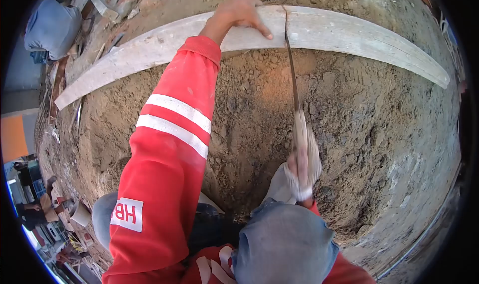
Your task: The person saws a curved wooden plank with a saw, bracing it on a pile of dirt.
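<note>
A long pale wooden board, bowed by the lens, lies across the upper part of the view. My left hand grips it just left of a dark cut line, thumb on the upper face and fingers toward the far edge. The narrow dark blade of a handsaw sits in that line and reaches back toward me. Around its pale handle, my right hand is closed, with motion blur over the fingers and handle. My knee in blue jeans is below, near the right wrist.
Loose brown soil covers the ground under the board. A person's blue-clad part shows at upper left. Scattered debris, a pale bucket and other people's limbs lie along the left edge. A thin pipe or cable runs at lower right.
</note>
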A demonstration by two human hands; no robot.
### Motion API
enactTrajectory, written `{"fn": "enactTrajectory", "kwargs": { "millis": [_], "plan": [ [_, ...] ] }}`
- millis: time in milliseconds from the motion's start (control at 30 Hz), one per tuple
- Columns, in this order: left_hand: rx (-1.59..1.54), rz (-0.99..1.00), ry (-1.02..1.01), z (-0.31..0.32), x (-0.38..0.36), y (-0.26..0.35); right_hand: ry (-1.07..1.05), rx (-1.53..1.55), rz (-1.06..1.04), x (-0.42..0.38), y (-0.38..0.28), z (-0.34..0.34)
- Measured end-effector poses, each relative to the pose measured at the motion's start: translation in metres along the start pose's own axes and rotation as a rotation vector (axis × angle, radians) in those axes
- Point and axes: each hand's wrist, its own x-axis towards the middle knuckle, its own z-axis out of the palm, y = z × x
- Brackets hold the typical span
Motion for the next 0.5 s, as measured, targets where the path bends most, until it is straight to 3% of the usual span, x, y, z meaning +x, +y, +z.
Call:
{"fn": "enactTrajectory", "kwargs": {
  "millis": [33,67,100,167,200,300,400,500],
  "plan": [
    [-0.026,0.004,-0.086,-0.005,0.0,0.003,0.168,-0.408,-0.395,-0.004,-0.04,-0.013],
    [-0.006,0.001,-0.089,-0.004,0.002,0.004,0.192,-0.103,-0.149,-0.026,-0.024,-0.009],
    [0.0,0.009,-0.082,0.003,0.005,0.001,0.202,-0.1,-0.156,-0.014,-0.03,-0.009],
    [0.086,0.068,0.083,0.013,0.008,-0.007,0.173,-0.369,-0.297,0.039,-0.049,-0.01],
    [0.05,-0.016,-0.045,0.003,0.004,0.0,0.215,-0.299,-0.372,0.082,-0.044,0.0],
    [0.099,0.035,0.118,0.015,0.005,-0.004,0.369,-0.232,-0.647,0.199,-0.06,0.021],
    [0.042,-0.01,0.054,-0.001,-0.006,0.004,0.385,-0.028,-0.583,0.209,-0.066,0.032],
    [0.038,0.034,0.104,0.01,-0.007,0.004,0.248,-0.154,-0.46,0.155,-0.058,0.014]
  ]
}}
